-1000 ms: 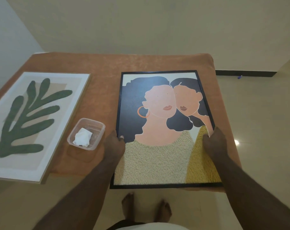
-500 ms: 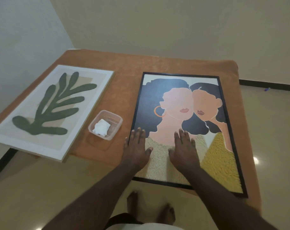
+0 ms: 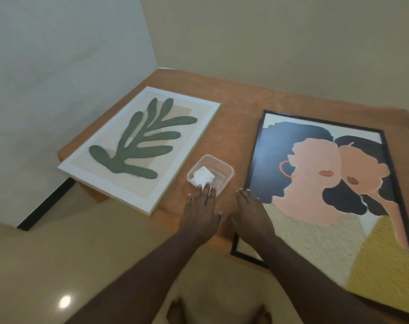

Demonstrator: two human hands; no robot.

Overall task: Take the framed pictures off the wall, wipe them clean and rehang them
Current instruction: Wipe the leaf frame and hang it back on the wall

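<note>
Both hands lie flat and empty, palms down, close beside each other but not touching, above the near edge of the table covered in an orange-brown cloth [image 3: 241, 101]. The left hand [image 3: 202, 212] has its fingers straight and slightly spread; its fingertips reach the near rim of the small clear plastic square container [image 3: 220, 170], which holds a crumpled white cloth wad [image 3: 202, 177] just ahead of those fingertips. The right hand [image 3: 251, 215] is likewise flat with straight fingers, its outer side over the lower left edge of the black-framed picture of two women with dark hair [image 3: 327, 183]. That picture lies face up on the table to the right of both hands, its near corners overhanging the table edge. To the left of the left hand, past the container, lies the pale-framed picture of a green leaf shape on a beige ground [image 3: 140, 146], also face up, its near corner jutting over the edge. Below the forearms, two bare feet [image 3: 175, 311] stand on the glossy cream floor [image 3: 35, 265].
</note>
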